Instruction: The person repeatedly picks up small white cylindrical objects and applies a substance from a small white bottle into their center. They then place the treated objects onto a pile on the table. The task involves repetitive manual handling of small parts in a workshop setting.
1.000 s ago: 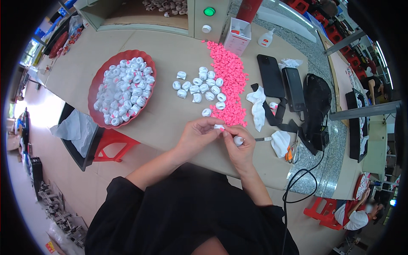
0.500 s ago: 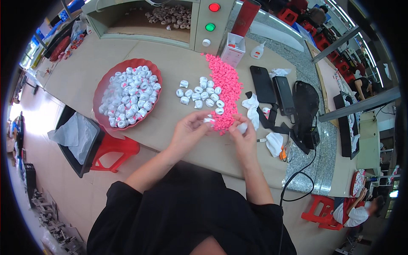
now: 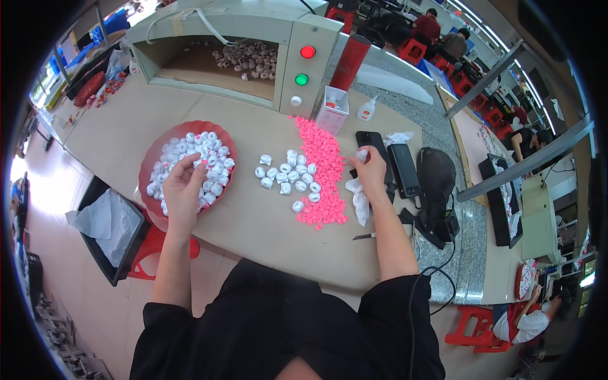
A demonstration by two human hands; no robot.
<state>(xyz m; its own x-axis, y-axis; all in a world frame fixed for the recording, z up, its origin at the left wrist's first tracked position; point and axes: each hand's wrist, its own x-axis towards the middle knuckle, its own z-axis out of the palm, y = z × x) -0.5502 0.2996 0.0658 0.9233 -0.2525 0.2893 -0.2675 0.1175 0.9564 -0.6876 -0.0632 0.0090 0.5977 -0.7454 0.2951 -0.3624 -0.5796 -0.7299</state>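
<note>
My left hand (image 3: 183, 190) is over the near part of a scalloped red bowl (image 3: 144, 174) heaped with small white ring-like pieces (image 3: 218, 152), some with pink in them. Its thumb and fingers pinch a small white piece with pink (image 3: 202, 163), partly hidden by the fingertips. My right hand (image 3: 372, 168) pinches a small whitish object (image 3: 361, 154), its kind unclear, near a black phone (image 3: 367, 137). Between the hands, more white ring pieces (image 3: 285, 168) lie beside and partly on a long strip of small pink pieces (image 3: 321, 149).
An open-fronted cabinet (image 3: 215, 88) with beige pieces inside stands behind. A white box (image 3: 332, 114), small bottle (image 3: 367, 109) and red cylinder (image 3: 349, 61) are at the back. Right are a second black device (image 3: 404, 170), black pouch (image 3: 437, 190) and white cloth (image 3: 358, 201). Others sit farther off.
My left hand has moved left from the pink strip to the red bowl. My right hand has moved up beside the phone, still pinching the whitish object. The view has shifted.
</note>
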